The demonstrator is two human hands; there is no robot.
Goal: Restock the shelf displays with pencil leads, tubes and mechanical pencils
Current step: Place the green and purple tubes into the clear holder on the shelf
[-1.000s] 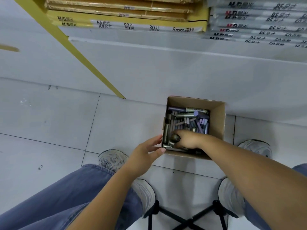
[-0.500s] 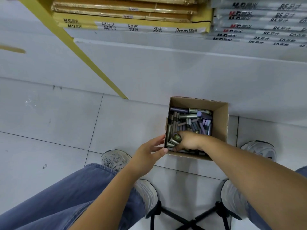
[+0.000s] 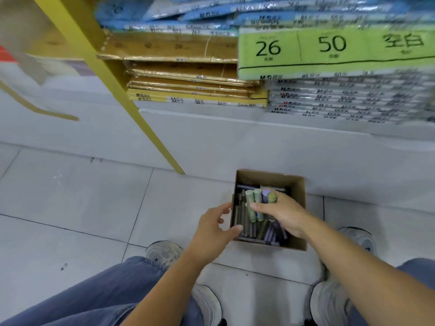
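A small open cardboard box [image 3: 298, 215] stands on the tiled floor in front of the shelf base, filled with several green, grey and purple tubes. My right hand [image 3: 281, 214] is over the box, shut on a bunch of tubes [image 3: 256, 203] whose green and purple ends stick up above my fingers. My left hand [image 3: 215, 228] rests against the box's left wall, fingers apart, thumb at the rim. More tubes [image 3: 255, 230] lie loose in the box under my right hand.
The shelf above holds stacked yellow paper packs [image 3: 195, 90], grey wrapped packs [image 3: 341, 100], blue packs and a green pack marked 26 and 50 [image 3: 329, 52]. A yellow shelf post [image 3: 122, 90] slants down to the floor. My shoes and knees frame the box.
My right hand has come up out of the box's near left corner with a bunch of tubes. The view has tilted upward, showing more shelf. My left hand stays by the box.
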